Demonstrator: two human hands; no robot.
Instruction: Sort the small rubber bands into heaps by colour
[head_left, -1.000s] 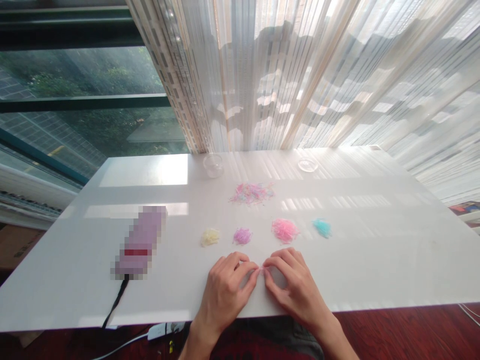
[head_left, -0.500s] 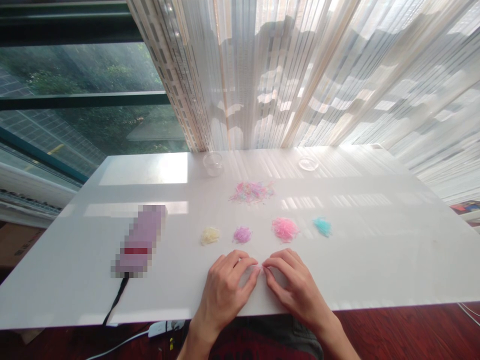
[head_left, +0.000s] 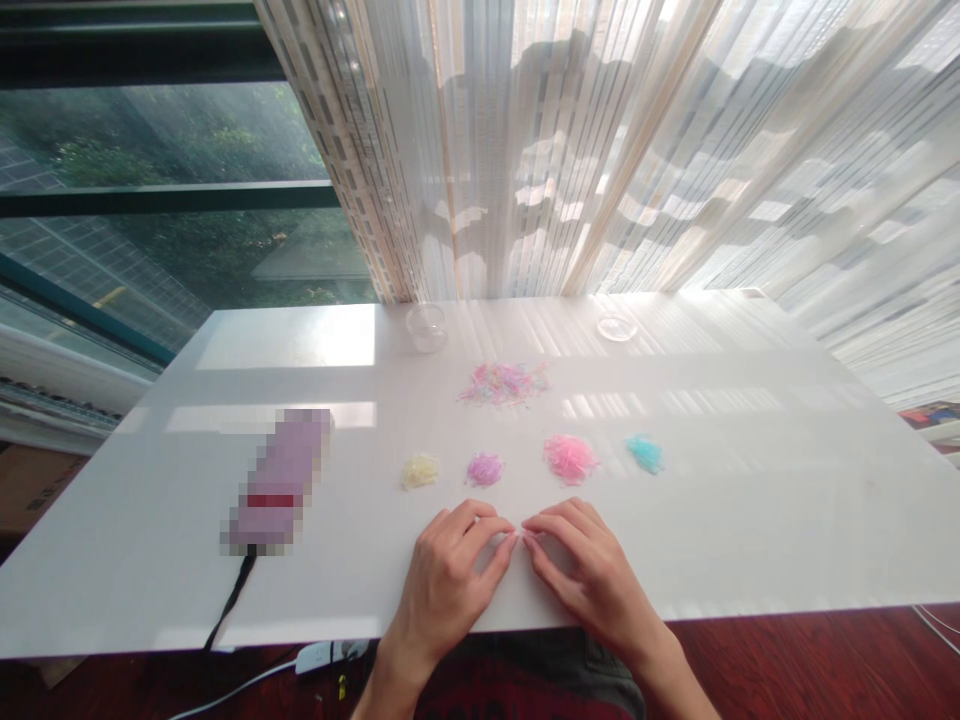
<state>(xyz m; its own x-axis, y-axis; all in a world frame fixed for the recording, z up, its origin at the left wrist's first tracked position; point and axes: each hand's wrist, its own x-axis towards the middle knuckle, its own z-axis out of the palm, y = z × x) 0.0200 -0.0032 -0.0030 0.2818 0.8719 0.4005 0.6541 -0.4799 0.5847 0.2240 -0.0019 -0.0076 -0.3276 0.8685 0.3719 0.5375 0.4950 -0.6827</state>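
Note:
My left hand and my right hand meet near the table's front edge, thumb and index finger of each pinched together. Whatever lies between the fingertips is too small to name; a faint pinkish bit shows there. Just beyond the hands sit small heaps of thin, short pieces: a yellow pile, a purple pile, a pink pile and a turquoise pile. Farther back lies a loose mixed-colour pile of the same kind of pieces.
A clear round container stands at the back, with a clear round lid to its right. On the left of the white table lies a blurred-out purple object with a black strap. Behind hangs a striped curtain.
Both hands stay in nearly the same place, still pinching. The right fingertips have shifted very slightly to the left. The piles look the same.

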